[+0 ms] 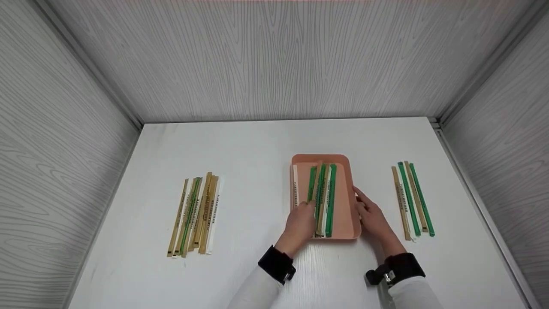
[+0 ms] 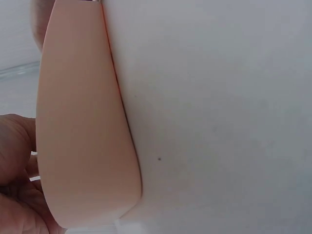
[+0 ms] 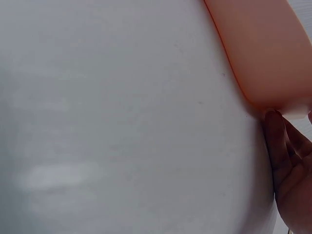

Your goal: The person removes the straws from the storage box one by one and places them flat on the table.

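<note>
A shallow pink tray (image 1: 344,206) holds several long, thin, paper-wrapped straws (image 1: 330,197) in green, brown and white, lying lengthwise. My left hand (image 1: 300,221) reaches over the tray's near left side, its fingertips pinching a green wrapped straw (image 1: 312,182). Those fingertips are partly hidden from the head camera; the left wrist view shows curled fingers (image 2: 14,151) behind the tray wall (image 2: 85,122). At the tray's right side, my right hand (image 1: 375,219) grips the edge. In the right wrist view, its fingers (image 3: 277,139) touch the tray's lower corner (image 3: 278,73).
On the white table (image 1: 253,180), a bundle of mostly brown wrapped straws (image 1: 205,214) lies to the left. Several brown, green and white straws (image 1: 416,199) lie side by side to the right. Grey wood-grain panels (image 1: 274,60) enclose the back and both sides.
</note>
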`<state>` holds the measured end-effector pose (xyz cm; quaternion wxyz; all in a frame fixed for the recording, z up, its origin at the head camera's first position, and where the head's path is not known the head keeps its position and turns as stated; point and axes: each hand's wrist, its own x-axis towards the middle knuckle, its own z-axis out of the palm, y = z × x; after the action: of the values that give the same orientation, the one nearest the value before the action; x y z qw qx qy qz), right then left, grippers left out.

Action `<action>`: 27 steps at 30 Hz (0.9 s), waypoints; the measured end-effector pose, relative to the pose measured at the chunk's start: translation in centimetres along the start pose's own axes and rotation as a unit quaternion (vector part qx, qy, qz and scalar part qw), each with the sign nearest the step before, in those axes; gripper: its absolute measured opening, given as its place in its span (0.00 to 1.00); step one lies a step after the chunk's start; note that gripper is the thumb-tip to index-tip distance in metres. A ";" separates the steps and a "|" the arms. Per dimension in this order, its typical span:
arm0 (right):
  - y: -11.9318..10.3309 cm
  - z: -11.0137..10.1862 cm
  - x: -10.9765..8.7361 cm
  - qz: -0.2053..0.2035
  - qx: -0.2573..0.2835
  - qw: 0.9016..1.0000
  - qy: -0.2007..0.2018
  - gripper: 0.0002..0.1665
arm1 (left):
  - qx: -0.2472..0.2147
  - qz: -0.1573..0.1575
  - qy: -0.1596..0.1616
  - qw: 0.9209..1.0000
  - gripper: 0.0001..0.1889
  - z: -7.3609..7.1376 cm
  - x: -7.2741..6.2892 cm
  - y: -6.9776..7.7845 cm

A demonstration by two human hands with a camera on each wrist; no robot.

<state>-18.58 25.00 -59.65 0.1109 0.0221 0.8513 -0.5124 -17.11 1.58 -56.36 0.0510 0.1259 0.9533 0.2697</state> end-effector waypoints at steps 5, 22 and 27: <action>-0.1 0.0 0.0 -0.004 0.019 1.000 0.000 0.29 | -0.003 0.030 0.050 0.998 0.22 -1.2 -0.6 0.2; 0.1 -0.1 0.1 0.001 0.007 1.000 -0.005 0.30 | -0.092 -0.026 0.156 0.983 0.21 -4.4 -3.1 -4.4; 0.2 0.0 0.1 -0.002 0.001 1.000 -0.001 0.29 | -0.087 -0.079 0.162 0.980 0.22 -5.2 -3.9 -7.1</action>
<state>-18.70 25.08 -59.81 0.1106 0.0197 0.8507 -0.5136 -15.76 -7.88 -55.54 -0.0724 -0.0004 0.9286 0.3640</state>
